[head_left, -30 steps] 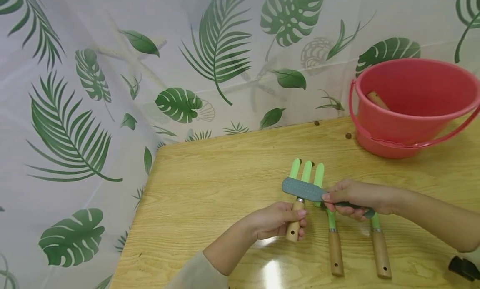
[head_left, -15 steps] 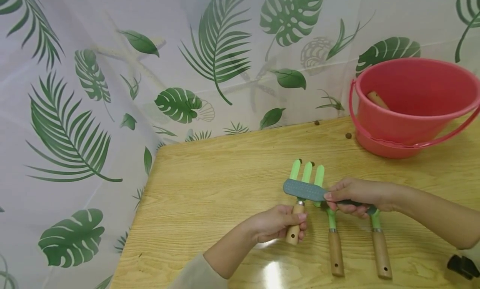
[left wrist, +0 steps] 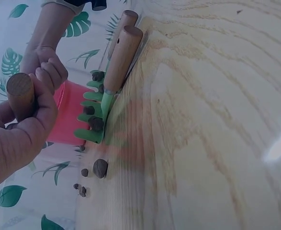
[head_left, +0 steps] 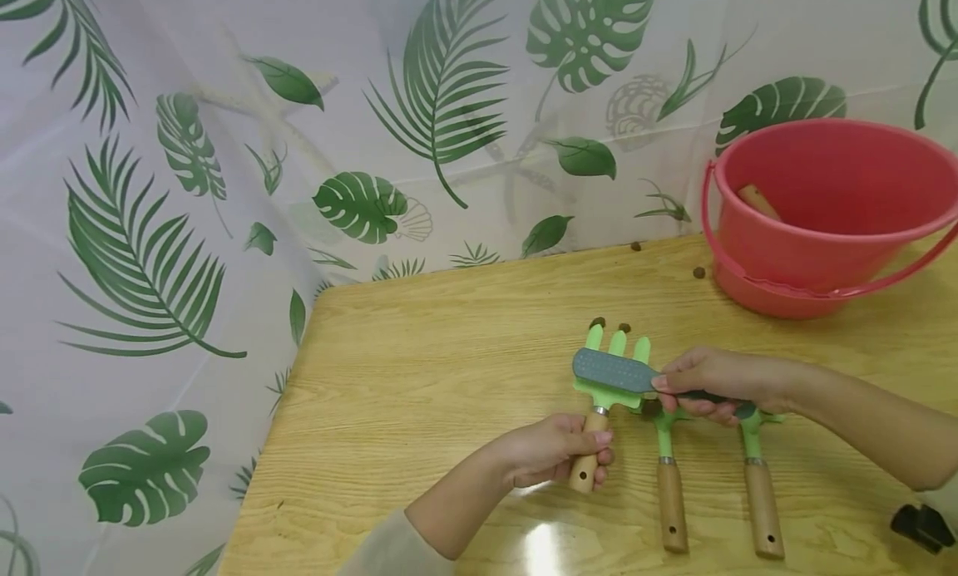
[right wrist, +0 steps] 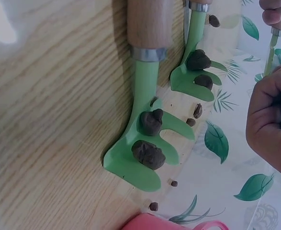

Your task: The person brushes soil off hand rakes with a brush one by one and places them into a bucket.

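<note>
At the table's point(head_left: 419, 352) far right: pink bucket point(head_left: 786, 268), one wooden handle point(head_left: 758, 200) visible inside, by its left wall. Left of it, my left hand point(head_left: 550, 451) grips the green fork point(head_left: 608, 395) above the table. My right hand point(head_left: 711, 385) holds a grey tool point(head_left: 614, 370) crossing the tines, partly hiding them. Two other forks point(head_left: 671, 503) lie just beside, dark clumps point(right wrist: 149, 154) on their heads.

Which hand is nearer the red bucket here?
Right. The right hand, holding the gray tool, is in front of the red bucket; the left hand, gripping a green hand rake, is farther off, leftward.
</note>
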A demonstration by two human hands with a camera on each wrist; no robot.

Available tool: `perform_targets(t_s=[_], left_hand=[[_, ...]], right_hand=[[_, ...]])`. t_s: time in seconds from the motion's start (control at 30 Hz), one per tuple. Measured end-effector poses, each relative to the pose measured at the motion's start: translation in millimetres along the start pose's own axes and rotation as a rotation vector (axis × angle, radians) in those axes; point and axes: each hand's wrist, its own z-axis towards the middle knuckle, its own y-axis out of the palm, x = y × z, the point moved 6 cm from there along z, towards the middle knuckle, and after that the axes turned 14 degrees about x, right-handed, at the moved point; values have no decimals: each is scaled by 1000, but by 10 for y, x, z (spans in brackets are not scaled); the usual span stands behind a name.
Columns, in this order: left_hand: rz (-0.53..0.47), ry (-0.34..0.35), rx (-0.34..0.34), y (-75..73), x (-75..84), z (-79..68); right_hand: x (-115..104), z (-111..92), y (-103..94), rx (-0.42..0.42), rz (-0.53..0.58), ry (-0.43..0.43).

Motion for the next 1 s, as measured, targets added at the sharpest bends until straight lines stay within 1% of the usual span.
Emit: perform_targets(t_s=[0.2,0.5,0.73,0.9,1.0], left_hand=[[2,8,3,12,-5,4],[19,34,23,5,-36,-6],[37,37,-9,23,-46,-56],[47,32,-35,36,-59,-65],[58,41,-38,16,-67,-85]], right_hand=[[3,9,-33,44,-53,-12],[-8,18,-75,80,-92,4],[-6,-3,-223,144,-110,10],[30,-9,-272,139,-84,-2],[29,14,-287,127,-77,-25]])
